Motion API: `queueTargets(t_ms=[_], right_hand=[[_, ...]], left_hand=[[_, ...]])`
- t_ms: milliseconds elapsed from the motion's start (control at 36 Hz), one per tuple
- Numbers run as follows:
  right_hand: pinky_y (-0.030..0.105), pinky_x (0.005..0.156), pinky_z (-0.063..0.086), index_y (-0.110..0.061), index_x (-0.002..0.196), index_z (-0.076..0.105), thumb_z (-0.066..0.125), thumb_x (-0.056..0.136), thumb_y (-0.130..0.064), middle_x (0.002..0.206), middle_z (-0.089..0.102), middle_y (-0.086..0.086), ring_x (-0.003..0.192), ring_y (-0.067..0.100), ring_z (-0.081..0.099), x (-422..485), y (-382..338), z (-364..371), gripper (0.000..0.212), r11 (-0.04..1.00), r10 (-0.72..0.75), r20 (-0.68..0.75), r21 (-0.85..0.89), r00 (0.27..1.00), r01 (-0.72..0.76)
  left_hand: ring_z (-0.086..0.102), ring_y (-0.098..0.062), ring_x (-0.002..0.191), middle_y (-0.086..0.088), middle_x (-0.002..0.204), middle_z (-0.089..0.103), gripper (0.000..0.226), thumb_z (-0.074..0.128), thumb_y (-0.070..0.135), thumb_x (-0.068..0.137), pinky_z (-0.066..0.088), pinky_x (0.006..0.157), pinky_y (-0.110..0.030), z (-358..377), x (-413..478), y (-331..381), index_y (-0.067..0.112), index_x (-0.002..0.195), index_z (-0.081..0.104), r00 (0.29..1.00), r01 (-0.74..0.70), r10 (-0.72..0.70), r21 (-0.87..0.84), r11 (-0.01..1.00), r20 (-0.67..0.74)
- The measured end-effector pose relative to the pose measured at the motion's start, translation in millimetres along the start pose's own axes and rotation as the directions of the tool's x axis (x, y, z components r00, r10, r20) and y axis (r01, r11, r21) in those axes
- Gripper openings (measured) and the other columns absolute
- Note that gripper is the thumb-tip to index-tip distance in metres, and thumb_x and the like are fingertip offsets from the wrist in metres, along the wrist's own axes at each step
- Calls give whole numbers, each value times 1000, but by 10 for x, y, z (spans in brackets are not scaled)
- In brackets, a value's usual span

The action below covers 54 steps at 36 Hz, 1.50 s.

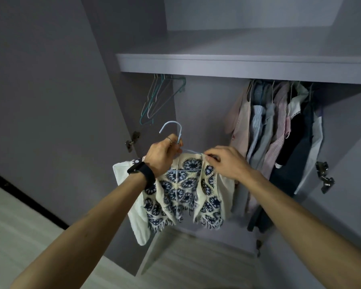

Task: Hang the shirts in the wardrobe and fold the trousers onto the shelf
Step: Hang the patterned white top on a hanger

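Dim, cool grey light, soft, no glare. Left hand (162,158) and right hand (229,163) catch the most light, from the camera side. Deep shadow under the shelf (238,64) above them; hanging clothes (279,126) to their upper right partly lost in gloom. Wide-angle bend bows the shelf edge. Floor (19,236) lower left of the hands smeared, soft.
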State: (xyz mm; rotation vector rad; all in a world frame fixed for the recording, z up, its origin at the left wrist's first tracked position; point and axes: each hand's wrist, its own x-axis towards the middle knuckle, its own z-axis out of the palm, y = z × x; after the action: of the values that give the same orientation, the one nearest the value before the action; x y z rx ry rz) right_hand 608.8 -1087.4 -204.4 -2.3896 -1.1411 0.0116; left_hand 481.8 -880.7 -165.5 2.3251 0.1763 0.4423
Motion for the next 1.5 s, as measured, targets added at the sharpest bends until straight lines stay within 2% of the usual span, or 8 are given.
queueTargets(t_ms=[139, 278, 472, 750, 972, 1111, 1278, 1500], right_hand=[[31, 79, 51, -19, 123, 67, 57, 102, -33, 108, 70, 0, 92, 16, 65, -13, -76, -29, 27, 996, -65, 28, -67, 998, 66], [28, 67, 43, -16, 106, 65, 56, 103, -28, 89, 68, 1, 76, 16, 61, 14, -178, -2, 15, 992, -41, 9, -117, 999, 41], [32, 73, 43, -17, 105, 62, 53, 104, -30, 85, 71, 3, 73, 23, 60, -5, -351, -65, 16, 977, 81, -37, -193, 996, -87], [34, 77, 45, -17, 102, 60, 51, 102, -31, 96, 71, 8, 93, 33, 66, 168, -536, -260, 16, 862, 428, -86, -259, 900, -435], [33, 74, 43, -14, 89, 52, 50, 99, -27, 100, 71, 13, 98, 34, 65, 448, -698, -461, 16, 751, 605, -98, -259, 790, -607], [38, 85, 56, -10, 90, 61, 53, 95, -28, 96, 74, 13, 93, 33, 71, 716, -552, -414, 20, 703, 699, -98, -83, 708, -706], [44, 84, 58, -19, 74, 53, 55, 79, -38, 87, 74, 15, 87, 36, 72, 999, -218, -237, 20, 685, 727, -170, 101, 666, -722], [39, 87, 54, -20, 72, 50, 55, 94, -26, 90, 75, 10, 92, 33, 69, 1270, 149, -30, 23, 678, 714, -273, 40, 645, -734]], left_hand=[[60, 13, 71, 9, 83, 64, 15, 47, 12, 105, 40, 63, -3, 51, 51, 59, 18, 96, 57, 1000, -7, 8, 40, 999, -11], [55, -8, 72, 11, 86, 64, 15, 48, 17, 105, 33, 60, -14, 39, 203, 78, 18, 103, 62, 1000, 1, 1, 82, 997, -24], [68, -23, 97, -3, 105, 74, 25, 51, 27, 104, 54, 81, -32, -4, 381, 38, 22, 123, 66, 1000, -10, 11, 122, 993, -6], [31, -31, 143, -7, 159, 33, 53, 51, 32, 101, 32, 115, -50, -577, 842, -256, 27, 152, 39, 988, -142, 106, 393, 908, 114], [-11, -26, 154, -5, 167, -17, 77, 46, 42, 100, -3, 122, -58, -858, 1519, -170, 29, 160, 0, 914, -336, 404, 627, 703, 36], [-13, -26, 154, -3, 165, -23, 78, 36, 50, 101, -6, 120, -60, -742, 1952, -186, 34, 157, -15, 846, -385, 533, 703, 598, 10], [-24, -21, 151, 1, 163, -29, 66, 21, 49, 105, -8, 120, -60, -525, 2326, -404, 37, 156, -19, 813, -400, 580, 676, 619, -50], [-17, -22, 153, 0, 166, -19, 69, 26, 54, 103, -4, 118, -66, -211, 2539, -518, 36, 158, -10, 708, -417, 672, 638, 647, -219]])
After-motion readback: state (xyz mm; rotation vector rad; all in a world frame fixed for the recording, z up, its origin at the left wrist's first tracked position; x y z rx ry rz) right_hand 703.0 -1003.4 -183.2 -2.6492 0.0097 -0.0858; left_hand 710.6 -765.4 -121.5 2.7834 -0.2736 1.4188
